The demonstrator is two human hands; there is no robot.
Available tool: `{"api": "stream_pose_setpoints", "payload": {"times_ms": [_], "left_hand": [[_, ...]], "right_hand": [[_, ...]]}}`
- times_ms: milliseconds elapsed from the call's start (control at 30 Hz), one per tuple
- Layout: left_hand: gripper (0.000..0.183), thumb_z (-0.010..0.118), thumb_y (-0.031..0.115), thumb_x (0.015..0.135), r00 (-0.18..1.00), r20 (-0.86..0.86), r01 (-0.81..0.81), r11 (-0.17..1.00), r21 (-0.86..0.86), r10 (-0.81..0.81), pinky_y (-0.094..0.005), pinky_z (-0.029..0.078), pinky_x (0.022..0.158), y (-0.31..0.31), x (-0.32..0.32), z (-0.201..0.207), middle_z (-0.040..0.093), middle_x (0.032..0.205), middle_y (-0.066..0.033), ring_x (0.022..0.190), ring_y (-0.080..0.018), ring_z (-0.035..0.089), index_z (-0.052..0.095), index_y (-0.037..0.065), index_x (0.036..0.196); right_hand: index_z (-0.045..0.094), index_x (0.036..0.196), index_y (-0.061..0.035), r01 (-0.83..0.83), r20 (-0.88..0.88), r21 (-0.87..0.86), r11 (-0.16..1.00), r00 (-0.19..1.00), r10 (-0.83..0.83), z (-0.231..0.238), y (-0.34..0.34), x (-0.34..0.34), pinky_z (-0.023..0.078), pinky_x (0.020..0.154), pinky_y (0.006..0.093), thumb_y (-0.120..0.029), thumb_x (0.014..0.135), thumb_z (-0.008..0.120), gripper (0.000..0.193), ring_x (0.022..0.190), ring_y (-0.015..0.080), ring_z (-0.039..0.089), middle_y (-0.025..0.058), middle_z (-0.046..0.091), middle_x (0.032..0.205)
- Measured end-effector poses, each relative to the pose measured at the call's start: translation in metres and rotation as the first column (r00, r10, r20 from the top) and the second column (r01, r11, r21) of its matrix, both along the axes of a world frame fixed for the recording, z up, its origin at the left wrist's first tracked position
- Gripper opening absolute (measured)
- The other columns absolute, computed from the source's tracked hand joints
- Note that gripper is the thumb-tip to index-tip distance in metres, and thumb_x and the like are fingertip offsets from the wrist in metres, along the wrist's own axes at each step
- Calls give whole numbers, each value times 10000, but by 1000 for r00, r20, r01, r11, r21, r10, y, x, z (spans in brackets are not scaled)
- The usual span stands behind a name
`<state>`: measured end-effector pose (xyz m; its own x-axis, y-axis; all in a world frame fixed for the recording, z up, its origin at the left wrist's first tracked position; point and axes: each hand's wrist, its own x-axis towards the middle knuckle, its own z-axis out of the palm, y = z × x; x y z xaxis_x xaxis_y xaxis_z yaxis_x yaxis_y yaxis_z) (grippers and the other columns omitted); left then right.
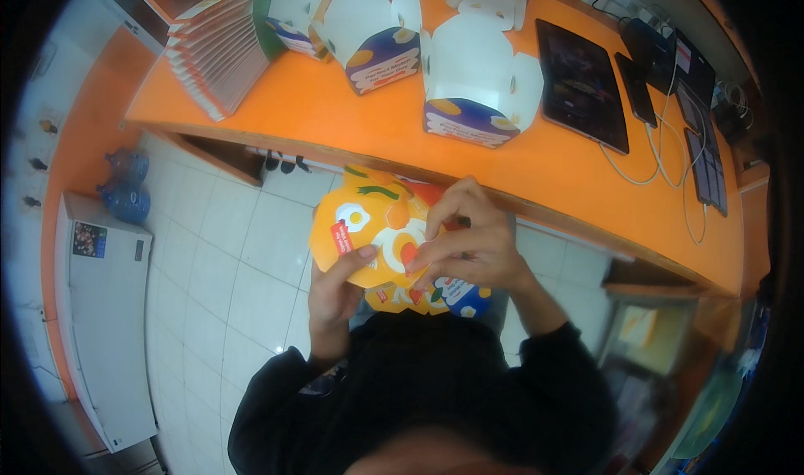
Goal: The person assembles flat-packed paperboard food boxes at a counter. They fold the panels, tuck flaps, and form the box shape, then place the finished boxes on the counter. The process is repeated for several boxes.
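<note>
A yellow food carton (335, 211), printed with fried eggs and a red patch, is held above my lap, in front of the counter's edge. My left hand (337, 291) grips its lower left side, thumb on top. From the right, my right hand (473, 245) bends over the carton, its fingertips pinched together on the printed face near an egg picture. Whether the carton is flat or partly folded I cannot tell. Below it, more printed card (465, 297) in blue and yellow shows at my lap, partly covered.
On the orange counter (335, 132) stand several opened food boxes (481, 82), white inside. A stack of folded card (222, 65) is at the left. A tablet (582, 86), phones (708, 165) and white cables lie at the right. A white fridge (109, 324) and blue water bottles (126, 199) stand left.
</note>
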<state>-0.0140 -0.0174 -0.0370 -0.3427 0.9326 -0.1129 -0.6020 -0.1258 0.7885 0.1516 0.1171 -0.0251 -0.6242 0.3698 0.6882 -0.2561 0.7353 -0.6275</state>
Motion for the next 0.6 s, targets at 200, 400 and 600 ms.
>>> {"api": "stream_pose_setpoints", "payload": {"times_ms": [200,400,600], "left_hand": [[579,662,-5,803,958,-86,-255,952,170,272,-362,474,951,-13,22,9,538,1231,-145,1152,-251,553,389,26,1313],[469,625,45,885,763,-430,-336,865,373,482,-319,448,921,-18,26,1,550,1208,-108,1090,-172,540,416,11,1303],[326,584,155,954,842,-428,-261,942,212,329,-276,474,872,-7,28,13,606,1132,-78,1000,-143,591,497,15,1236]], "right_hand": [[735,831,-150,-49,-12,-324,945,999,47,-1,-10,-10,422,699,259,-217,637,860,240,812,112,487,26,527,1072],[650,899,-97,-83,1,-286,955,996,87,1,-15,-17,472,962,325,-59,738,795,220,1262,275,485,161,450,1367],[569,872,-58,-67,26,-372,926,996,82,2,-15,-16,430,1016,351,-36,797,723,173,1322,298,424,244,338,1460]]}}
